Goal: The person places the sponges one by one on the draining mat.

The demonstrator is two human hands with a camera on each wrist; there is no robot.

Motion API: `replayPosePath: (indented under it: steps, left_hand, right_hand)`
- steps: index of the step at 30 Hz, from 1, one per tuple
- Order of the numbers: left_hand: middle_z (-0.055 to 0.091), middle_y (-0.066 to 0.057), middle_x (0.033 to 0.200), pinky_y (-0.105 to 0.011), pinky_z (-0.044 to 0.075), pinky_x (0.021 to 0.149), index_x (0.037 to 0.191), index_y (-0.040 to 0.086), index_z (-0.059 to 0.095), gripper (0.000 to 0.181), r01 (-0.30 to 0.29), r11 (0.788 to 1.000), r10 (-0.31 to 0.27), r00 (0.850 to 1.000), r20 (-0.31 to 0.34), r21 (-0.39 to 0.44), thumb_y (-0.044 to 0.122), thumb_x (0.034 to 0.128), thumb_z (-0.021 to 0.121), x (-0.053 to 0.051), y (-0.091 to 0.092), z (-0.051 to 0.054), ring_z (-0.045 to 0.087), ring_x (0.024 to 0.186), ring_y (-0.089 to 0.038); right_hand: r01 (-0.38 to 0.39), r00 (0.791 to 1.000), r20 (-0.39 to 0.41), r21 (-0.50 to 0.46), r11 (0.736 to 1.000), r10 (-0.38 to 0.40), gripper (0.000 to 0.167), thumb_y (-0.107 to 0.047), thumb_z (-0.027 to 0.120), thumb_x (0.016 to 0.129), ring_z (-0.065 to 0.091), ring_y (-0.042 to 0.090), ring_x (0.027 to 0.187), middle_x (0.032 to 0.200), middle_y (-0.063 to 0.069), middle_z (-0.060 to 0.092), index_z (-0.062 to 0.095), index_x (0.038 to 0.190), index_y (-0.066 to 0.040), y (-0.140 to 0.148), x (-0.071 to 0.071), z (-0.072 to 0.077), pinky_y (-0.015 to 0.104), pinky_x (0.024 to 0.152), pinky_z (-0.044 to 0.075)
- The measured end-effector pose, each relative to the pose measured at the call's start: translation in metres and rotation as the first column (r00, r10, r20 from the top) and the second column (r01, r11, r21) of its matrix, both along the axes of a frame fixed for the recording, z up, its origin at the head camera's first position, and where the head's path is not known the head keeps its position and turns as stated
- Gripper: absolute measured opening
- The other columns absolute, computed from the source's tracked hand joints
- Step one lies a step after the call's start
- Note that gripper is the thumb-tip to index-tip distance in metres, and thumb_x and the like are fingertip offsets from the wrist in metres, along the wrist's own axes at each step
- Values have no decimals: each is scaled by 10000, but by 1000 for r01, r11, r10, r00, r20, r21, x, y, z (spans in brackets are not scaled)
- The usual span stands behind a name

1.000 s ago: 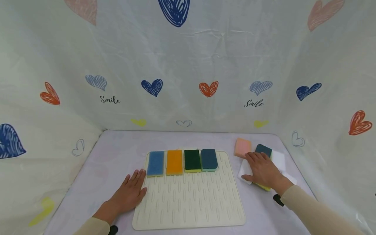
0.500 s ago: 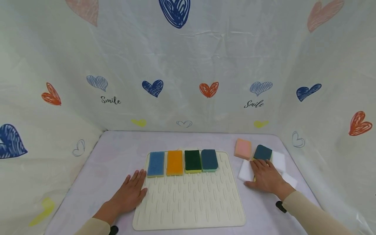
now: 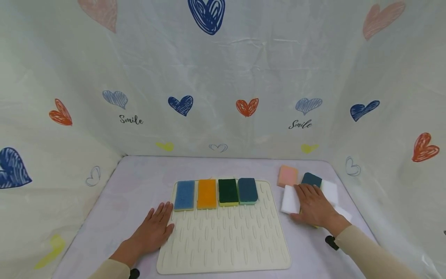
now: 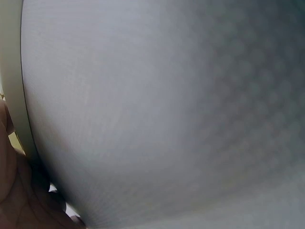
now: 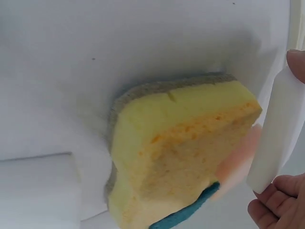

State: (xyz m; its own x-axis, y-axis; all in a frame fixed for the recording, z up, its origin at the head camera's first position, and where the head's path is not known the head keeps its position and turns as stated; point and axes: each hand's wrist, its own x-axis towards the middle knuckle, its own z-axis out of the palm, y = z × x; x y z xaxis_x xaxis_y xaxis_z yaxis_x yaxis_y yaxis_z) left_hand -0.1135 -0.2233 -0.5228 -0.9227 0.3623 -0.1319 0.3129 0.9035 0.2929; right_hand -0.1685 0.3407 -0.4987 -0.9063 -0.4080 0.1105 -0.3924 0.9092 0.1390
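My right hand point(image 3: 315, 207) pinches a white sponge block point(image 3: 289, 199) at the right of the table. In the right wrist view the block point(image 5: 276, 133) stands on edge between thumb and fingers. Beside it lies a yellow sponge point(image 5: 138, 119) with a grey underside, mostly hidden by the hand in the head view. My left hand point(image 3: 153, 228) lies flat, fingers straight, at the left edge of a cream ribbed mat point(image 3: 226, 240). Along the mat's far side sit a blue sponge point(image 3: 184, 195), an orange one point(image 3: 207, 193), a dark green one point(image 3: 228, 191) and a slate-blue one point(image 3: 247, 190).
A pink sponge point(image 3: 287, 176) and a dark teal sponge point(image 3: 311, 179) lie beyond the right hand. Another white block point(image 3: 329, 192) is to its right, with a further white piece point(image 3: 343, 213) partly behind the wrist. A heart-print curtain point(image 3: 223, 77) encloses the table.
My right hand first drew back toward me over the sponge pile, then moved forward and took hold of the left white block, which is now tilted. My left hand stays put.
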Motion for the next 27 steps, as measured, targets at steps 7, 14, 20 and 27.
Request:
replayPosePath:
  steps: [7, 14, 20, 27]
  left_hand:
    - [254, -276, 1709, -690, 185, 1256, 1642, -63, 263, 699, -5, 1000, 5, 1000, 22, 6, 343, 1122, 493, 0, -1, 2, 200, 1593, -486]
    - [248, -273, 1713, -689, 178, 1259, 1646, -58, 257, 699, -10, 1000, 10, 999, 36, 2, 340, 1122, 497, 0, 0, 3, 194, 1595, -484]
    - [241, -273, 1715, -690, 174, 1258, 1647, -57, 254, 699, -9, 1000, 9, 999, 41, -1, 339, 1124, 495, -1, -1, 2, 189, 1597, -483]
    - [252, -266, 1713, -691, 181, 1255, 1643, -58, 266, 694, -9, 1000, 9, 1000, 24, 0, 340, 1123, 495, -2, -1, -2, 197, 1597, -478]
  right_hand:
    - [-1, 999, 34, -14, 1000, 1, 1057, -617, 838, 801, 497, 434, 1367, 1465, 241, 548, 445, 1512, 60, -13, -13, 12, 666, 1181, 360]
    - [-39, 995, 93, -71, 997, 46, 1035, -570, 837, 835, 460, 436, 1425, 1535, 234, 501, 413, 1546, 51, -25, -28, 17, 654, 1186, 359]
    - [-74, 992, 92, -81, 994, 81, 1026, -558, 849, 831, 465, 410, 1431, 1539, 210, 509, 424, 1543, 46, -41, -41, 15, 640, 1172, 382]
    - [-79, 985, 149, -93, 993, 92, 1007, -573, 817, 855, 454, 408, 1450, 1540, 203, 508, 424, 1552, 37, -63, -50, 10, 628, 1204, 351]
